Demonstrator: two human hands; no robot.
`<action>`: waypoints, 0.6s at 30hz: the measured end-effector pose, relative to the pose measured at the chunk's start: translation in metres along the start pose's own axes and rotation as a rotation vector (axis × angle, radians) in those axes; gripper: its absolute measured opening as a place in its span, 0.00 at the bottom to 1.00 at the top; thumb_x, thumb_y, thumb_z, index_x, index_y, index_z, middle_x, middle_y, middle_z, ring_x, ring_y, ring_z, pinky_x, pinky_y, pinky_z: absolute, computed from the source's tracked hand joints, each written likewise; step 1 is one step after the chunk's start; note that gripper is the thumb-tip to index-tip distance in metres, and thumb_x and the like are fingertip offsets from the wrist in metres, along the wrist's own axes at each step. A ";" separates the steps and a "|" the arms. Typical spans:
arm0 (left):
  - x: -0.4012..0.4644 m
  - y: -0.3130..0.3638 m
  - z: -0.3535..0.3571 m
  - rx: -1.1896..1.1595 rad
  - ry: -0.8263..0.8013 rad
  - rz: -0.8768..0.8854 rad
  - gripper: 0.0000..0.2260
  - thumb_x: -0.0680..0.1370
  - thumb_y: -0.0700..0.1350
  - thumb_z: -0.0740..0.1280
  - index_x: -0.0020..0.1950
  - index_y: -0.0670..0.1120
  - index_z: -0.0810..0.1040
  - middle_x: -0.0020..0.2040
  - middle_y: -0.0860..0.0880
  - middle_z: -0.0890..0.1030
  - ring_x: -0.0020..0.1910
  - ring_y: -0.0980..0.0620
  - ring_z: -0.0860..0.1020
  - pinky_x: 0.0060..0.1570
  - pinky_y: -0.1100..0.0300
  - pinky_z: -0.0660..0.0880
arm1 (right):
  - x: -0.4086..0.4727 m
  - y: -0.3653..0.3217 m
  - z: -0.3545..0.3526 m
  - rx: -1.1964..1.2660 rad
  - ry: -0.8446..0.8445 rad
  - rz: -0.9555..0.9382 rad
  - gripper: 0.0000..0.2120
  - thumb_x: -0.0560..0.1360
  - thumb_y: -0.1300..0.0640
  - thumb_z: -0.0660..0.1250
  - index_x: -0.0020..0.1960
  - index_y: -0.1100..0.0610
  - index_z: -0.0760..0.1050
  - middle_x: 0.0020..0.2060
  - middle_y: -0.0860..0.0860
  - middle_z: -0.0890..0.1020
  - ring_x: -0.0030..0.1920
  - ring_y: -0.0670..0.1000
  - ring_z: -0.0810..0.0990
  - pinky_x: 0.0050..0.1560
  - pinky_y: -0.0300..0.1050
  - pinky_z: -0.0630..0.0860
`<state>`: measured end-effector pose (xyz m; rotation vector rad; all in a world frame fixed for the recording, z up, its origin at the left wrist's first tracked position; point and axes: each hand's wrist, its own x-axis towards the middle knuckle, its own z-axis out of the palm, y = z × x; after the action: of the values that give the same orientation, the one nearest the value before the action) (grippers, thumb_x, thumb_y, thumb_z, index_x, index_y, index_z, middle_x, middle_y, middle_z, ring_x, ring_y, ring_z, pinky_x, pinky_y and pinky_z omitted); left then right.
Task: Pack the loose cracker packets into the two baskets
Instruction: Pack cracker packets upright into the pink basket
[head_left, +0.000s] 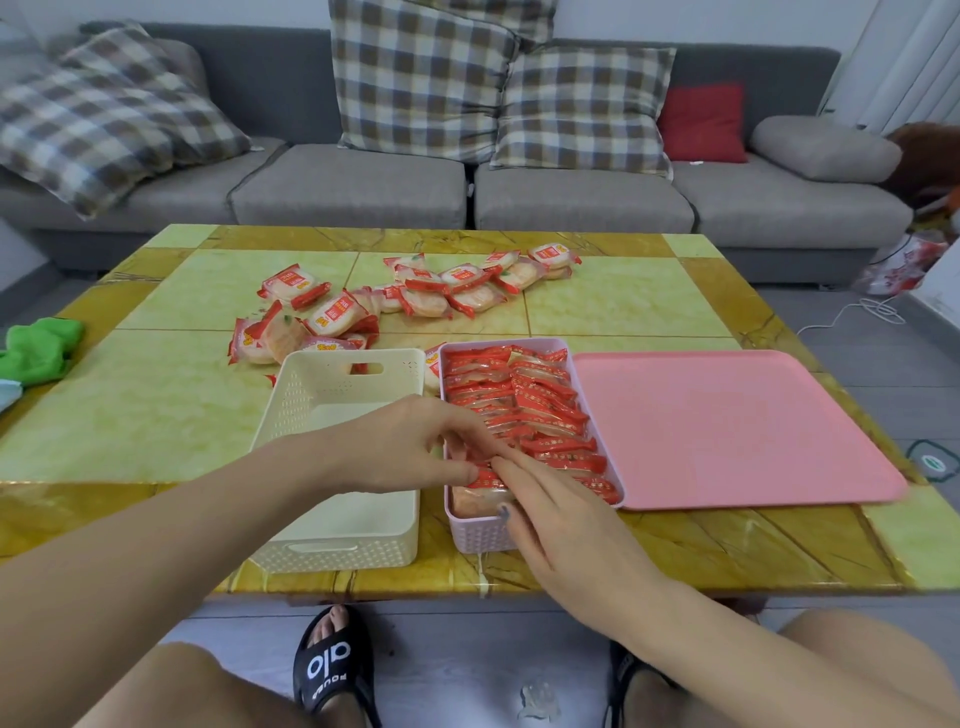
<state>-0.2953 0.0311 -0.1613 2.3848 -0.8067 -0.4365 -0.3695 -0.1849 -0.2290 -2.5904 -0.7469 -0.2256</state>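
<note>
The pink basket (478, 535) stands at the table's front middle, filled with rows of red-and-clear cracker packets (540, 405) standing on edge. To its left, touching or nearly so, is the cream basket (337, 551), which holds nothing. A heap of loose cracker packets (337, 312) stretches across the table behind both baskets. My left hand (410, 447) reaches over the cream basket, its thumb and curled fingers pinching a packet (485, 477) at the pink basket's near end. My right hand (556, 519) lies over that same end, straight fingers resting on the packets.
A flat pink tray (727, 431) lies right of the pink basket, reaching the table's right edge. A green cloth (39, 348) sits at the left edge. The yellow-green table (156, 415) has a grey sofa (353, 192) with checked cushions behind it. My knees and sandals are below the front edge.
</note>
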 end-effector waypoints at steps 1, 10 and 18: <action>0.000 0.001 0.000 -0.012 -0.007 -0.001 0.11 0.77 0.46 0.71 0.59 0.55 0.82 0.49 0.60 0.83 0.51 0.60 0.79 0.51 0.67 0.74 | 0.000 0.002 0.000 0.021 0.013 -0.004 0.23 0.84 0.50 0.54 0.75 0.57 0.69 0.73 0.52 0.73 0.72 0.48 0.72 0.72 0.43 0.70; -0.004 0.001 0.004 0.059 -0.063 0.012 0.03 0.80 0.49 0.67 0.53 0.56 0.74 0.49 0.60 0.80 0.52 0.59 0.79 0.49 0.67 0.71 | 0.008 0.010 -0.013 0.266 0.052 0.063 0.17 0.79 0.58 0.69 0.68 0.52 0.76 0.65 0.41 0.76 0.66 0.36 0.72 0.66 0.28 0.65; -0.001 0.003 -0.004 0.010 0.024 -0.018 0.03 0.76 0.44 0.72 0.48 0.51 0.85 0.44 0.58 0.85 0.48 0.60 0.82 0.47 0.69 0.74 | 0.014 0.011 -0.020 0.308 0.055 0.070 0.17 0.76 0.60 0.71 0.63 0.51 0.77 0.64 0.41 0.75 0.67 0.37 0.71 0.67 0.28 0.64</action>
<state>-0.2952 0.0316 -0.1558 2.4033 -0.7790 -0.4117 -0.3523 -0.1953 -0.2115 -2.3036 -0.6164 -0.1469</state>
